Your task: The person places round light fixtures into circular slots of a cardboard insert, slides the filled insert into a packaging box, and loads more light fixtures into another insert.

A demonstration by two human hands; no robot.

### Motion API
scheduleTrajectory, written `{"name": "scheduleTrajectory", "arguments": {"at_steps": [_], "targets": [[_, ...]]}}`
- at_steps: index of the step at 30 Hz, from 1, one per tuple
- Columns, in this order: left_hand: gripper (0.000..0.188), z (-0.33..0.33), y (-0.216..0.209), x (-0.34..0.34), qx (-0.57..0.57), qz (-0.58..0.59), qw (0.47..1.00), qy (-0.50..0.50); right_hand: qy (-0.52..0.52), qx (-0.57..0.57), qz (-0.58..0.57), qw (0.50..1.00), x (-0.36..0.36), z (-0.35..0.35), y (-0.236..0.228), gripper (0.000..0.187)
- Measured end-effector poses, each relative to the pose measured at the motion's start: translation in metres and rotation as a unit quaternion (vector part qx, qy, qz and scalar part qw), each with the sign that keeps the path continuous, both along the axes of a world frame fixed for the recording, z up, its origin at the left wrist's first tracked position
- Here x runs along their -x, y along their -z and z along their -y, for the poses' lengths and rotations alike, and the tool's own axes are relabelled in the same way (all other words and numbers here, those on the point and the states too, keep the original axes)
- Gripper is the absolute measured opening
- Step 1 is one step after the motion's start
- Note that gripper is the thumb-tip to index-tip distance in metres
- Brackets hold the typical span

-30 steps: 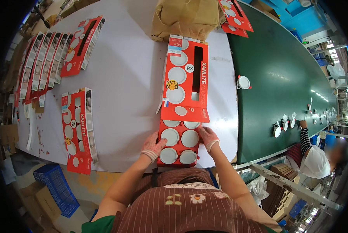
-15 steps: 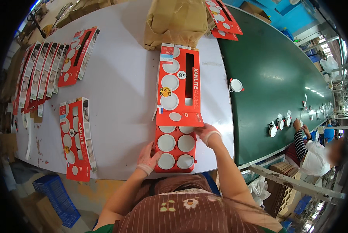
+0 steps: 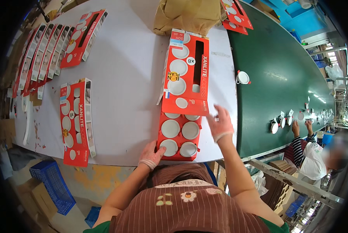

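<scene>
A red cardboard carton (image 3: 185, 77) with a cut-out window lies on the white table in front of me. Out of its near end sticks a red tray (image 3: 180, 134) holding round white spotlights (image 3: 170, 128) in two rows. My left hand (image 3: 151, 154), in a thin clear glove, grips the tray's near left edge, its thumb at the nearest left spotlight. Just right of the carton's near corner, my right hand (image 3: 221, 124), gloved too, is raised with fingers apart and nothing in it. The tray's far part is hidden inside the carton.
Filled red cartons (image 3: 76, 120) stand and lie at the left. A brown paper-wrapped bundle (image 3: 187, 17) sits beyond the carton. On the green table (image 3: 275, 77) at right are loose spotlights (image 3: 243, 77); a co-worker's hands (image 3: 302, 127) are at its far side. Blue crate (image 3: 53, 186) below left.
My right hand has let go of the carton's near right side and risen away, fingers spreading. My left hand stays at the tray's edge. The whole view has shifted slightly.
</scene>
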State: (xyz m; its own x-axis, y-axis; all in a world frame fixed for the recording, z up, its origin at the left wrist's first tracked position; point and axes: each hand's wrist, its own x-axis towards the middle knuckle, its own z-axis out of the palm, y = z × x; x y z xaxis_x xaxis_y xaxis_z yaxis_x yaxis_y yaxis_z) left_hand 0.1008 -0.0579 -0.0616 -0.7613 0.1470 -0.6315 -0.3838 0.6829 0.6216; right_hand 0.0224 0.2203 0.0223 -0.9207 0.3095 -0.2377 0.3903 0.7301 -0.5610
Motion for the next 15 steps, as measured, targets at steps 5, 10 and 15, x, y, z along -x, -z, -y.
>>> {"name": "scheduleTrajectory", "arguments": {"at_steps": [5,10,15], "targets": [[0.064,-0.010,0.002,0.005,0.028,-0.014,0.999,0.013,0.068,0.132,0.167,0.975,-0.090,0.005,0.064,0.077],[0.064,-0.001,0.003,0.003,0.014,-0.015,1.000,0.023,-0.015,0.048,0.029,0.998,-0.108,0.028,0.044,0.049],[0.066,-0.006,-0.013,0.004,0.015,-0.035,0.999,0.009,-0.114,0.019,-0.037,0.993,-0.106,0.035,0.050,0.012]]}}
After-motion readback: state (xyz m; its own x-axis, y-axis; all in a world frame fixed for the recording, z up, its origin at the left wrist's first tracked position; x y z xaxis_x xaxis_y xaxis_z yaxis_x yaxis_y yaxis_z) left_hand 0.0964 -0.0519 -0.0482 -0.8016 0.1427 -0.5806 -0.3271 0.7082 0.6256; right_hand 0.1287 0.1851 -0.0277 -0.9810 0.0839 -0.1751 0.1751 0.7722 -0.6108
